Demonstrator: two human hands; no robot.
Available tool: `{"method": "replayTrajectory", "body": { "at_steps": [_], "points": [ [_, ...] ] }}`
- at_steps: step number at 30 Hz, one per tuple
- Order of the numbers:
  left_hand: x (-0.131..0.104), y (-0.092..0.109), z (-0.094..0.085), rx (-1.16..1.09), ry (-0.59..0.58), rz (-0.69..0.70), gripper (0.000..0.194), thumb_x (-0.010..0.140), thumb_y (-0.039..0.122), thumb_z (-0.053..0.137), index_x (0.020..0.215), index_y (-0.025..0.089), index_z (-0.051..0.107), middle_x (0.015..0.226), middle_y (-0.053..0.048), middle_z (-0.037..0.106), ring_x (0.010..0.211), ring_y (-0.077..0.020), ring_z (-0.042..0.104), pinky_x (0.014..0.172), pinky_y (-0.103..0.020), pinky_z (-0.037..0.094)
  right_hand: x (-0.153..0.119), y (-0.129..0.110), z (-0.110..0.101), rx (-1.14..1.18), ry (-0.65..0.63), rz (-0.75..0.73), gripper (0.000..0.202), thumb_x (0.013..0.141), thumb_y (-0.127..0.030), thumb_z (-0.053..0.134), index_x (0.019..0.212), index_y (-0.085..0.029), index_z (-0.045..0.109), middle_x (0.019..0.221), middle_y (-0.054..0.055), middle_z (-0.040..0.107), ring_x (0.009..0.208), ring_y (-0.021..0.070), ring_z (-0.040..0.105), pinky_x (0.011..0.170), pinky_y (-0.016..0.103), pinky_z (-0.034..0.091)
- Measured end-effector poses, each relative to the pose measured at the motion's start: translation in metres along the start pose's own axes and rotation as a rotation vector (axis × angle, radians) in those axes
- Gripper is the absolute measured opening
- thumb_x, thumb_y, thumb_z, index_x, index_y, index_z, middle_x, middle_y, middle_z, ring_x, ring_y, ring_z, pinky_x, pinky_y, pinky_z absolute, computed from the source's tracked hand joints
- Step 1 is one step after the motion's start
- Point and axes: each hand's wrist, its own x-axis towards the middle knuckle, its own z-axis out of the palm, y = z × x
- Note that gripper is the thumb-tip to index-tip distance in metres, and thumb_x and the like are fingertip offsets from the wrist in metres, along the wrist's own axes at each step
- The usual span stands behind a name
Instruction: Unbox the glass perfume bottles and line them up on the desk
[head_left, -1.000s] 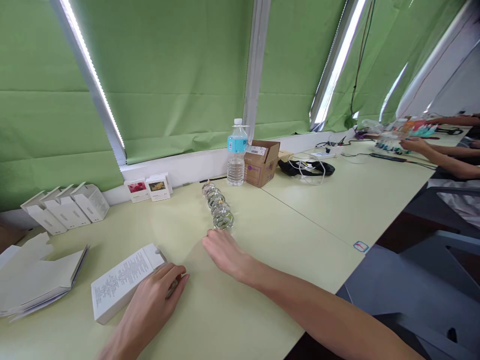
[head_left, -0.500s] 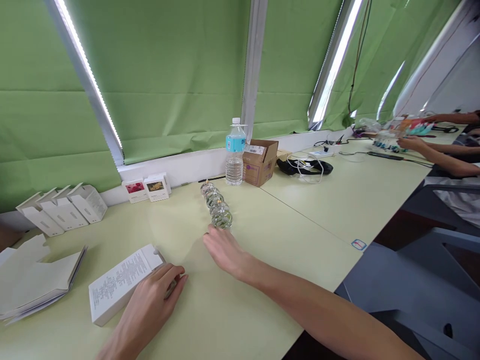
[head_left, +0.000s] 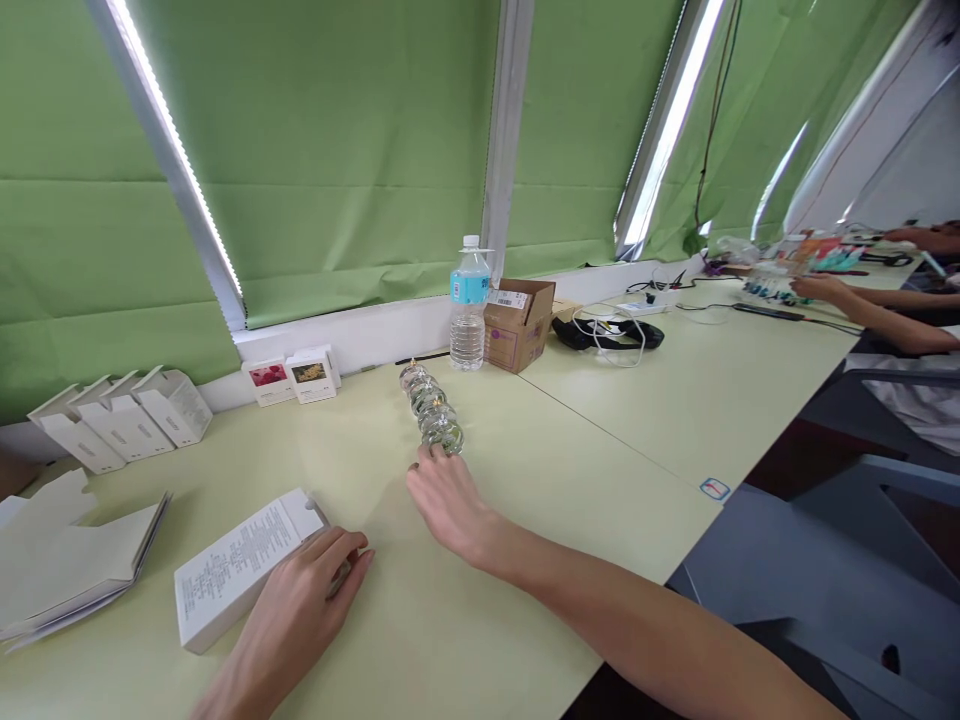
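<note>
Mid-frame, a nudge from your right hand (head_left: 450, 508) could topple the clear round glass vessels (head_left: 431, 400); your fingers' hold I cannot tell.

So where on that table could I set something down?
Tabletop lies bare between the right hand and the table seam, and between the small picture boxes and long white box. It's crowded around the bottle and cardboard box, and between that hand and the clear objects.
</note>
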Motion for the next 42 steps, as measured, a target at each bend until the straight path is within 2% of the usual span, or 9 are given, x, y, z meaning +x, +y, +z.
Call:
{"method": "replayTrajectory", "body": {
  "at_steps": [7,12,18,25,31,34,36,40,42],
  "points": [
    [0.002,0.000,-0.001,-0.007,-0.019,-0.007,0.022,0.096,0.037,0.041,0.098,0.026,0.060,0.089,0.000,0.067,0.076,-0.0156,0.064,0.068,-0.025,0.048,-0.013,-0.021,0.005,-0.007,-0.023,-0.056,0.017,0.068,-0.003,0.066,0.083,-0.012,0.067,0.088,0.016,0.064,0.083,0.0284,0.059,0.063,0.033,0.048],
    [0.001,-0.003,0.001,0.015,-0.037,-0.020,0.023,0.097,0.038,0.039,0.098,0.026,0.059,0.089,0.001,0.066,0.079,-0.0163,0.065,0.068,-0.026,0.048,-0.025,-0.040,0.009,-0.086,-0.048,-0.055,0.013,0.075,-0.009,0.061,0.085,-0.008,0.069,0.084,0.021,0.065,0.082,0.0327,0.061,0.064,0.039,0.048],
    [0.000,-0.002,-0.001,0.045,-0.042,-0.004,0.024,0.098,0.037,0.037,0.100,0.026,0.059,0.092,0.000,0.066,0.080,-0.0164,0.065,0.069,-0.027,0.048,-0.021,-0.034,0.011,-0.113,-0.032,-0.022,0.012,0.077,-0.010,0.060,0.085,-0.007,0.069,0.088,0.023,0.065,0.090,0.0356,0.059,0.070,0.041,0.048],
    [0.001,-0.002,0.000,0.083,-0.003,0.040,0.023,0.098,0.036,0.038,0.098,0.026,0.059,0.089,0.000,0.067,0.078,-0.0167,0.066,0.066,-0.027,0.048,-0.015,-0.022,0.010,-0.071,-0.073,0.072,0.014,0.075,-0.005,0.059,0.071,-0.014,0.068,0.080,0.017,0.067,0.082,0.0309,0.060,0.065,0.036,0.046],
    [0.001,-0.010,-0.008,0.173,0.159,0.106,0.023,0.096,0.038,0.042,0.098,0.024,0.061,0.092,-0.001,0.068,0.082,-0.0187,0.066,0.070,-0.029,0.048,-0.017,-0.024,0.008,0.008,0.029,-0.029,0.014,0.084,-0.013,0.054,0.083,-0.013,0.068,0.077,0.014,0.066,0.076,0.0267,0.061,0.065,0.035,0.044],
    [0.001,-0.021,-0.022,0.217,0.233,-0.019,0.027,0.095,0.043,0.042,0.102,0.025,0.061,0.100,-0.002,0.068,0.091,-0.0209,0.065,0.077,-0.032,0.048,-0.018,-0.027,0.011,0.048,0.079,-0.075,0.017,0.087,-0.015,0.051,0.086,-0.012,0.067,0.077,0.012,0.066,0.072,0.0247,0.061,0.064,0.034,0.042],
    [-0.002,-0.035,-0.032,0.253,0.209,-0.166,0.036,0.092,0.050,0.044,0.114,0.026,0.058,0.115,-0.004,0.065,0.104,-0.0247,0.062,0.084,-0.036,0.048,-0.018,-0.028,0.013,0.072,0.079,-0.119,0.017,0.086,-0.011,0.050,0.082,-0.012,0.066,0.077,0.012,0.067,0.073,0.0238,0.061,0.064,0.034,0.040],
    [-0.016,-0.065,-0.046,0.256,0.003,-0.371,0.078,0.076,0.062,0.058,0.139,0.020,0.040,0.143,-0.012,0.045,0.131,-0.0347,0.041,0.103,-0.048,0.039,-0.017,-0.026,0.017,0.149,0.080,-0.199,0.023,0.087,-0.009,0.046,0.076,-0.014,0.065,0.080,0.010,0.068,0.075,0.0224,0.061,0.066,0.033,0.039],
    [-0.021,-0.072,-0.049,0.218,-0.089,-0.434,0.081,0.076,0.057,0.060,0.142,0.018,0.035,0.142,-0.013,0.046,0.130,-0.0346,0.042,0.102,-0.048,0.039,-0.017,-0.026,0.018,0.237,0.105,-0.216,0.025,0.092,-0.014,0.043,0.079,-0.015,0.064,0.083,0.010,0.068,0.077,0.0221,0.062,0.069,0.033,0.041]
  ]
}}
